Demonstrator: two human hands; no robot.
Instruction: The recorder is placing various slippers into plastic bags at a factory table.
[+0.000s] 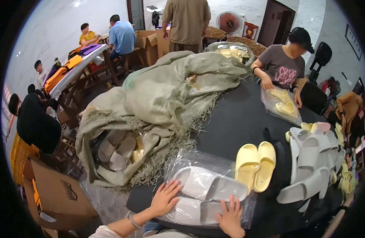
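Observation:
A pair of light grey slide slippers [198, 183] lies side by side in a clear plastic bag [190, 160] at the table's near edge. My left hand [165, 198] rests with fingers spread at the toe end of the slippers, over the bag's left part. At the heel end, my right hand [231, 219] lies with fingers stretched on the bag and the nearer slipper. Neither hand grips anything. Just beyond the bag's right side sits a pair of yellow slippers [254, 166], unbagged and next to each other.
A pile of grey slippers [309, 158] covers the table's right side. A large woven sack [158, 91] with bagged slippers in its mouth lies across the left. Opposite, a person [283, 65] handles bagged yellow slippers [284, 104]. A cardboard box [59, 194] stands at the lower left.

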